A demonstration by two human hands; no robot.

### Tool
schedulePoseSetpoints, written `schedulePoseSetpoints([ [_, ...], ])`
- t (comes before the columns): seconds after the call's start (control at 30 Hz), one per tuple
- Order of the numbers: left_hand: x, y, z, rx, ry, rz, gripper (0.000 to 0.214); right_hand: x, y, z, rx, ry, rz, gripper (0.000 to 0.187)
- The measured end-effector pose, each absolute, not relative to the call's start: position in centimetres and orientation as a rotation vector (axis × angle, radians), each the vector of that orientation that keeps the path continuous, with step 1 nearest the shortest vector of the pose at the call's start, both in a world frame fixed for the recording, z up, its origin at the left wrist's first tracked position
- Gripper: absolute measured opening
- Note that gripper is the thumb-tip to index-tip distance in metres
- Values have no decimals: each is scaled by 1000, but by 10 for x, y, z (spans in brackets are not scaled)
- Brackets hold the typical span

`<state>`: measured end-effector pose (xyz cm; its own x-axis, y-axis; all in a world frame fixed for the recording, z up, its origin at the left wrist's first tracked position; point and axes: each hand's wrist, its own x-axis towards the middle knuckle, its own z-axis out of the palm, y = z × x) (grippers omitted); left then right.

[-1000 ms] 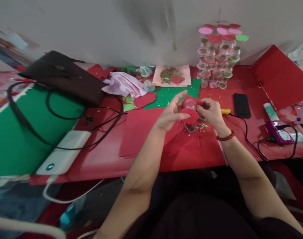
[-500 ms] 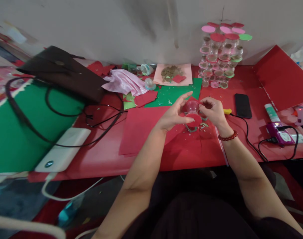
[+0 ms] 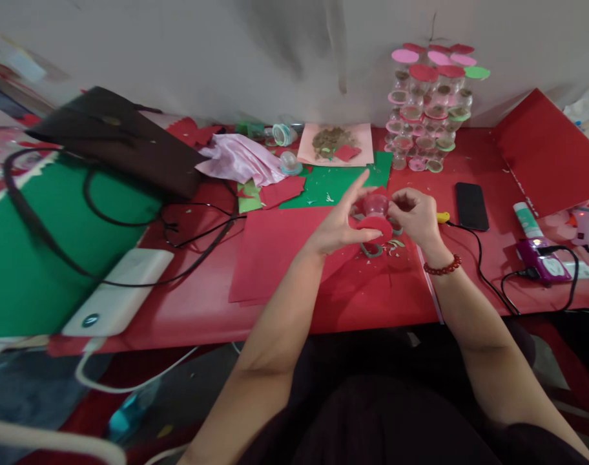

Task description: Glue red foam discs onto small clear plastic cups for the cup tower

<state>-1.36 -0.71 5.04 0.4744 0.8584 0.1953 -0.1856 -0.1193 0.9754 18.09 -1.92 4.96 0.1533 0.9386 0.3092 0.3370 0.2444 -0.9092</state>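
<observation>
clear plastic cup (image 3: 376, 205), red disc (image 3: 379, 225) at near end, held aloft

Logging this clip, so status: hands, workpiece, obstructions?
Left hand holding clear plastic cup, red disc at near end. Right hand at cup's right side. Loose scraps nearby.

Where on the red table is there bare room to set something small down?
Red tabletop is bare between the stack of plastic cups and the big red card, beyond the phone; also between the white block and the red sheets. Crowded: around the pink cloth and among the clippings near the right hand.
</observation>
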Motion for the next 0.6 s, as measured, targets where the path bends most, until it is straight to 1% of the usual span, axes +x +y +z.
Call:
schedulePoseSetpoints([
  [0.1,-8,-6,47,1284,609,1091,116,178,-20,52,-1279,-1263,668,6],
  [0.2,-5,-6,43,1201,567,1087,113,176,-20,55,-1242,-1212,700,7],
  [0.37,-8,-7,45,1203,557,1073,114,176,-22,56,-1224,-1266,746,6],
  [0.5,-10,-9,49,1211,541,1072,113,176,-24,58,-1242,-1336,671,15],
  [0.6,-12,-7,46,1301,517,1034,112,176,-24,57,-1236,-1355,703,10],
])
